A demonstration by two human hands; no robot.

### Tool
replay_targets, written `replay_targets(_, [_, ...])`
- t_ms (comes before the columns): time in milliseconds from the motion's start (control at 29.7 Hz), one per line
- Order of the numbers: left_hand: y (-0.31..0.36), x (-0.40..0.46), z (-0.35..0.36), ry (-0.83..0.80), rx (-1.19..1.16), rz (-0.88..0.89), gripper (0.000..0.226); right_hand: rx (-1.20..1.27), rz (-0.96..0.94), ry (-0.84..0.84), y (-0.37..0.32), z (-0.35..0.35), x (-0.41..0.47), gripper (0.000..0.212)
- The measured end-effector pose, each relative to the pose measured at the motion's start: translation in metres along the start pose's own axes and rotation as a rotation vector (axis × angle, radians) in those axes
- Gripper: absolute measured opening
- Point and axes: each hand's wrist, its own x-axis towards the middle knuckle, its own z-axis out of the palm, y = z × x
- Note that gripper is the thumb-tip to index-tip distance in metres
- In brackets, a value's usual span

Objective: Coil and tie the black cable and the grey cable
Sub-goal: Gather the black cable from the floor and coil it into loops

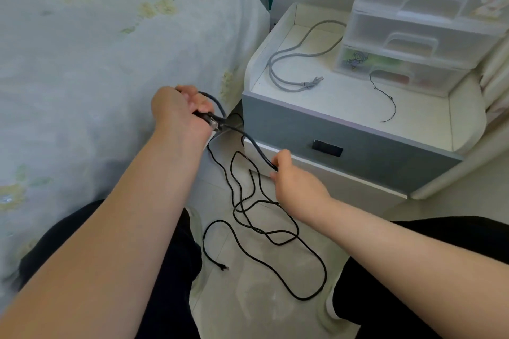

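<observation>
The left hand (179,110), left of the frame centre, is curled round one end of the long thin black cable (249,226); a short loop of cable rises above its fingers, and a plug end with a clear connector juts out beside the thumb. From there a taut stretch of the black cable runs down and to the right to the right hand (292,181), just below the frame centre, where it is pinched between thumb and fingertips. Below both hands, the remainder of the black cable is seen lying in loose, overlapping loops on the pale tiled floor (248,297) in the lower centre of the frame, with its free plug end resting at the lower left of the loops.

The thin grey cable (297,53) is seen in the upper right of the frame, lying folded in a long loose loop on the white top of the grey-fronted bedside cabinet (344,132). Its connector ends rest together near the front of the top. A short thin black string (385,96) lies to the right of it, in front of the translucent plastic drawer unit (421,22). A bed with a pale floral cover (110,49) fills the upper left.
</observation>
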Motion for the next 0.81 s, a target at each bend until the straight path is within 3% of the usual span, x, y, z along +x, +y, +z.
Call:
replay_targets(67, [-0.007,0.004,0.000,0.026,0.143,0.037,0.038,-0.272,-0.117,0.023,-0.006,0.000,-0.008,0.025])
replay_targets(134, [-0.020,0.005,0.000,-0.002,0.342,0.074,0.041,-0.382,-0.159,-0.015,-0.014,-0.005,-0.012,0.037])
replay_targets(269, [-0.044,0.003,-0.001,-0.143,0.752,0.147,0.040,-0.481,-0.251,0.000,-0.021,-0.020,-0.013,0.035])
replay_targets(403, [-0.055,0.003,-0.007,-0.284,1.053,0.246,0.037,-0.419,-0.396,0.003,-0.021,-0.036,-0.006,0.016])
replay_targets(538, [-0.062,0.001,-0.017,-0.464,1.303,0.302,0.039,-0.393,-0.447,-0.019,-0.020,-0.054,0.004,0.022])
replay_targets(639, [-0.065,-0.002,-0.020,-0.500,1.492,0.367,0.041,-0.339,-0.439,-0.069,-0.019,-0.067,0.011,0.023])
replay_targets(740, [-0.065,-0.002,-0.022,-0.517,1.573,0.356,0.043,-0.249,-0.427,-0.097,-0.015,-0.076,0.016,0.021])
replay_targets(807, [-0.067,-0.001,-0.025,-0.556,1.515,0.261,0.047,-0.167,-0.426,-0.125,-0.014,-0.080,0.018,0.018])
